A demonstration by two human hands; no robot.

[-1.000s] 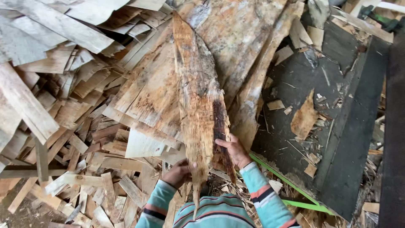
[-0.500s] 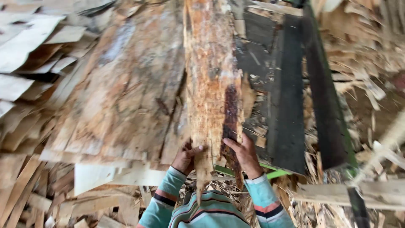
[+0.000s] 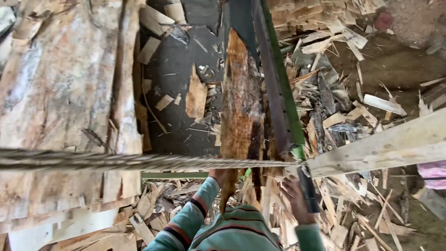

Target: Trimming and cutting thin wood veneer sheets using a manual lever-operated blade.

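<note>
Now both hands, left (image 3: 219,175) and right (image 3: 295,199), grip the long bark slab's (image 3: 240,107) near end.

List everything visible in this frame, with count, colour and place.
Veneer strip: one, orange-brown, ragged, centre, upright in both hands.
Veneer sheets: a stack, pale tan, left.
Dark board: one, black, centre-left, with chips on it.
Green-edged rail: one, dark with green edge, right of the strip.
Rope: one, grey, twisted, across the left and middle.
Plank: one, pale, right.
Wood scraps: many, tan, right and bottom.
Pink cloth: one, right edge.
Left hand: on the strip's lower end; striped teal sleeve.
Right hand: at the strip's lower right, grip unclear.
</note>
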